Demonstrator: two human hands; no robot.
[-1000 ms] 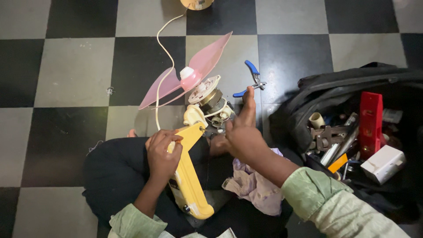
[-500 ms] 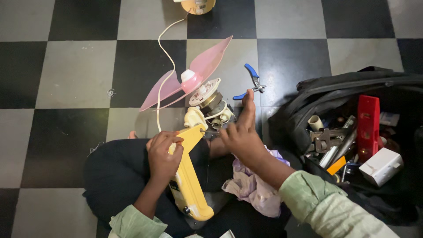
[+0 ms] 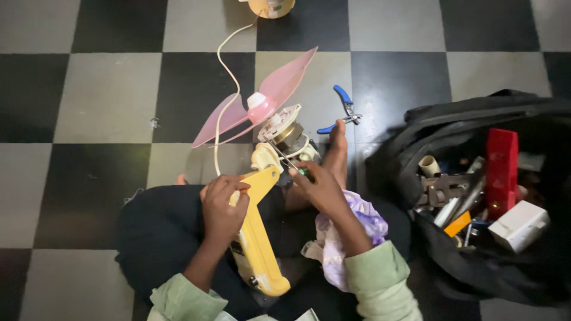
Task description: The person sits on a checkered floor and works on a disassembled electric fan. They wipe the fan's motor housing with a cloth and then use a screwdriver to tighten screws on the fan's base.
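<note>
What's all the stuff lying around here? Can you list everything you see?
Yellow plastic fan body: one, yellow, on the lap.
Pink fan blades: one set, pink, on the floor ahead.
Exposed fan motor: one, metal, behind the blades.
White cord: one, white, running up the floor.
Blue-handled pliers: one, blue, on the tiles.
Black tool bag: one, black, at right, full of tools.
Red box: one, red, in the bag.
Lilac cloth: one, on the lap.
Left hand: grips the fan body.
Right hand: holds a thin tool at the motor.
</note>
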